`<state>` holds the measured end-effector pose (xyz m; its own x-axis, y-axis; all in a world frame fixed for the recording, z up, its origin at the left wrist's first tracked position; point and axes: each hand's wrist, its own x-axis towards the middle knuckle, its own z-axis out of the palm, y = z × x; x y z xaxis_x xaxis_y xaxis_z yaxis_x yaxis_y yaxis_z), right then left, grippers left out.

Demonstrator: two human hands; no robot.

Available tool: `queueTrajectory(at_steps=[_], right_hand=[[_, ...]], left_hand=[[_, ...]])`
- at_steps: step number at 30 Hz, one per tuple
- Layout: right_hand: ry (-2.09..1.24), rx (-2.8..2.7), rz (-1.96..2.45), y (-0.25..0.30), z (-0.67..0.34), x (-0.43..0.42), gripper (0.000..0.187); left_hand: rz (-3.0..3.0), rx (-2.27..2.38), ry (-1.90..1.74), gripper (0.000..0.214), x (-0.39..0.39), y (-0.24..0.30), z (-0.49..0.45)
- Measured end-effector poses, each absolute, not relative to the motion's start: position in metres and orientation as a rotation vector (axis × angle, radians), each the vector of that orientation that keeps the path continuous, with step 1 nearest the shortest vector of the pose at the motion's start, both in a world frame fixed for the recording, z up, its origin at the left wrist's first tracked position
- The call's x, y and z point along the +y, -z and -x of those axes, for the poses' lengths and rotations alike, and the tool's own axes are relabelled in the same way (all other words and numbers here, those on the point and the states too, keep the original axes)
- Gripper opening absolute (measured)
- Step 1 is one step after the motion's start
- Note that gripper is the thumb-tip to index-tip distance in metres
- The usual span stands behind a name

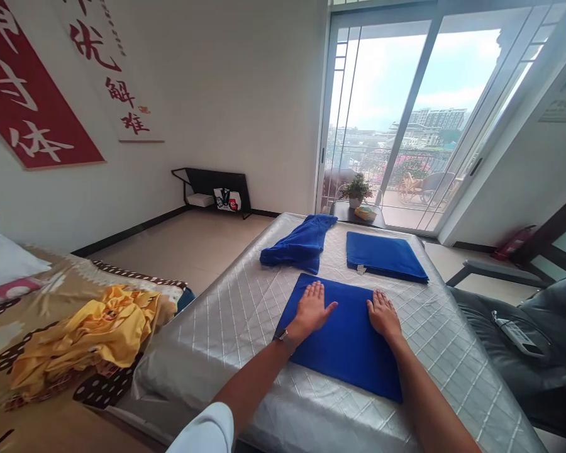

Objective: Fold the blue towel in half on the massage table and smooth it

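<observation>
A blue cloth (342, 333), folded into a flat rectangle, lies on the silver quilted mattress (226, 327) in front of me. My left hand (312, 307) rests flat on its left part, fingers together and thumb out, with a dark band on the wrist. Against the right edge of the same cloth lies my right hand (384, 313), palm down with its fingers stretched forward. Beyond them, a second folded blue cloth (384, 255) with a white tag sits at the right. A crumpled blue cloth (302, 242) lies loose at the far left of the mattress.
To the left, a yellow garment (104, 327) is heaped on a patterned bedspread (9, 333). A black sofa (476, 321) with a white power strip (517, 333) stands at the right. A potted plant (357, 189) is on a chair by the sliding glass door (382, 113).
</observation>
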<state>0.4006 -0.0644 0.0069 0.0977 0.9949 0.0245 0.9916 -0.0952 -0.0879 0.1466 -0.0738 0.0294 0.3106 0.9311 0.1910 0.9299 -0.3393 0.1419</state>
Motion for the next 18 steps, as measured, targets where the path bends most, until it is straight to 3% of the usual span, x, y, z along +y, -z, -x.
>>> queueTrajectory(at_steps=[4,8,18], right_hand=[[-0.023,-2.099,2.278,-0.008,-0.401,-0.067,0.064],[0.016,-2.128,2.272,-0.006,-0.403,-0.067,0.061],[-0.074,-2.046,2.256,-0.005,-0.402,-0.065,0.066]], left_hand=[[-2.772,1.324,-0.408,0.073,-0.063,-0.028,-0.233],[-2.728,1.28,-0.414,0.071,-0.049,-0.016,-0.271],[-2.457,1.739,-0.391,0.084,-0.015,-0.006,-0.133]])
